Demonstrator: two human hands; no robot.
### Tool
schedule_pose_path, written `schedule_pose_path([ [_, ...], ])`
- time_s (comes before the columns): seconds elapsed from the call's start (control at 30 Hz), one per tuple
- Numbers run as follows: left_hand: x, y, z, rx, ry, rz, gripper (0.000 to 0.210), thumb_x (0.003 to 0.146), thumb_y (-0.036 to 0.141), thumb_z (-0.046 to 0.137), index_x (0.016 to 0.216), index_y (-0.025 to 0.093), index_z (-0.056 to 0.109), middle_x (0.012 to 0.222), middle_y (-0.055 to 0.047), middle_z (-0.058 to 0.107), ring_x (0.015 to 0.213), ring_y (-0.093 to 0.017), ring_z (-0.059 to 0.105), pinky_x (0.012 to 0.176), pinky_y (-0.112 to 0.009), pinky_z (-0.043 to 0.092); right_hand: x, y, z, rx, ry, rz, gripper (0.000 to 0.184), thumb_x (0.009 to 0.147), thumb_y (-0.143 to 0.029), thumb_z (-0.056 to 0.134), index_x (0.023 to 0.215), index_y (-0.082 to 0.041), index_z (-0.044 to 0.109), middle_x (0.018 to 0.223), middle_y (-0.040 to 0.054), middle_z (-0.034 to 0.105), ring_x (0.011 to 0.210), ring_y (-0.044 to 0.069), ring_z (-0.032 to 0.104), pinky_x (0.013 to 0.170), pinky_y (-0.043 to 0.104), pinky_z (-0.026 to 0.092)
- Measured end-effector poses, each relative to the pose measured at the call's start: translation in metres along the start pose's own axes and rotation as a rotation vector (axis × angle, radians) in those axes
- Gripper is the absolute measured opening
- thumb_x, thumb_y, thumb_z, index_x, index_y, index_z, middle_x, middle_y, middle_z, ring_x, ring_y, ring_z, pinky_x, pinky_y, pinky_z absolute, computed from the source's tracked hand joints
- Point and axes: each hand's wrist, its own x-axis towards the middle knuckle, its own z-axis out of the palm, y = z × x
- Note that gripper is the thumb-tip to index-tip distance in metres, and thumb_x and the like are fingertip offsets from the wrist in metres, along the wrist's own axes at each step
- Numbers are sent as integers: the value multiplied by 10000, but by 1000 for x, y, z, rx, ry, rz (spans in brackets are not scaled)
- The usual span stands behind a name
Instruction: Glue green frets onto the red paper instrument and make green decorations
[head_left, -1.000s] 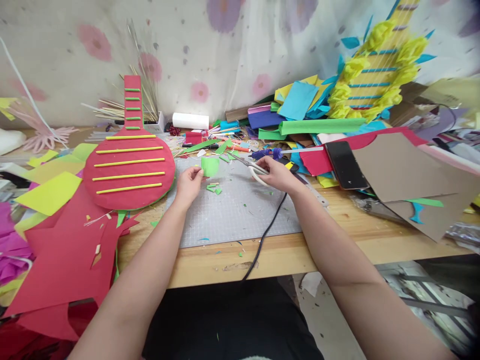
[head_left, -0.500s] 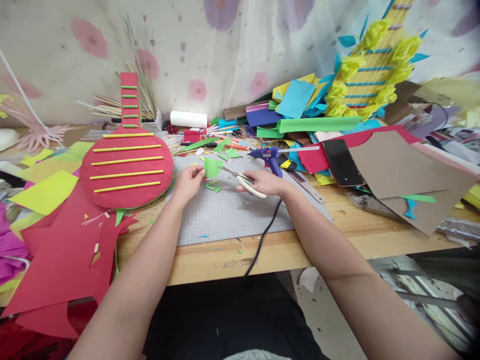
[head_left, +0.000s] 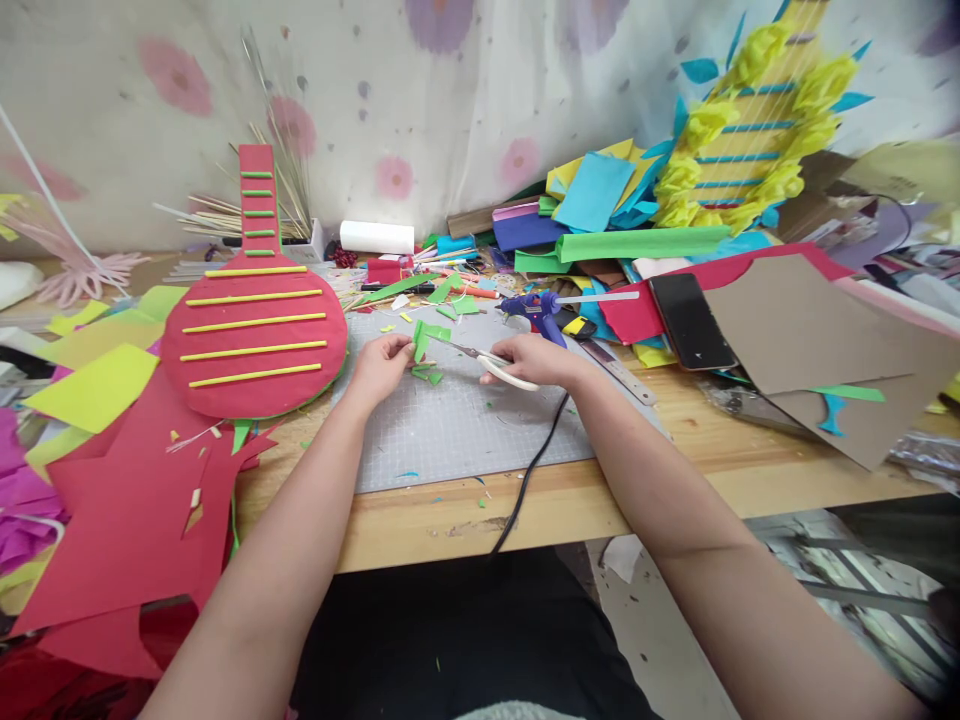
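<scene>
Left hand: the left hand (head_left: 381, 368) had a pinch grip going, thumb and fingers narrowed on the left edge of the green paper.
Green paper: the small green paper (head_left: 430, 340) was up over the far left part of the mat, between the two hands, looking kinda bent.
Right hand: the right hand (head_left: 529, 362) was curled around the handles of the scissors.
Scissors: the scissors (head_left: 506, 374) had pale handles and pointed left, tips right at the paper; couldn't tell if the blades were biting in.
Mat: a grey gridded mat (head_left: 465, 430) lay on the wooden bench (head_left: 450, 530), with green scraps (head_left: 431, 377) just below the paper.
Glue gun: the blue glue gun (head_left: 534, 310) sat just beyond the right hand, a pale stick poking out to the right.
Red guitar: a red guitar shape (head_left: 255, 310) with yellow strips was off to the left.
Phone: a dark phone (head_left: 691, 320) lay farther right, beside brown cardboard (head_left: 810, 320).
</scene>
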Motion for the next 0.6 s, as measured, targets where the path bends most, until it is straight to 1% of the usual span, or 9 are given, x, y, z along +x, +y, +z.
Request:
schedule_pose_path([
  [0.13,-1,1,0,36,-25,10,183,692,311,610,769,150,653,735,-46,687,672,-167,633,739,-336,505,-1,1,0,-40,-14,23,579,662,-738,489,792,-187,606,703,26,592,639,148,493,560,254,281],
  [0.23,-3,2,-1,148,-38,55,166,704,290,587,779,162,661,770,-49,694,708,-175,634,732,-318,491,-1,1,0,-4,-37,3,593,672,-745,466,823,-189,606,731,29,600,653,150,500,562,251,293],
  [0.33,-5,2,-2,291,12,98,174,709,292,586,807,179,675,783,-45,697,717,-182,627,721,-305,479,-2,2,-2,21,-52,-14,582,681,-736,464,824,-189,599,742,26,598,656,146,496,564,249,300],
  [0.4,-6,2,-2,329,46,106,184,708,298,592,822,183,679,791,-45,697,719,-188,624,718,-307,475,-3,3,-3,18,-59,-18,573,687,-731,460,809,-187,591,738,24,592,651,143,490,562,249,300],
  [0.47,-7,4,0,313,49,92,187,704,295,597,826,180,679,794,-47,699,720,-190,627,716,-308,475,-4,4,-4,7,-57,-15,568,690,-729,459,794,-185,586,730,23,587,644,140,484,560,250,299],
  [0.6,-7,8,7,150,20,47,174,682,305,623,779,169,671,730,-31,694,670,-171,619,676,-285,479,-4,3,-4,3,-41,-4,556,680,-720,484,816,-192,595,734,24,591,653,146,490,564,252,299],
])
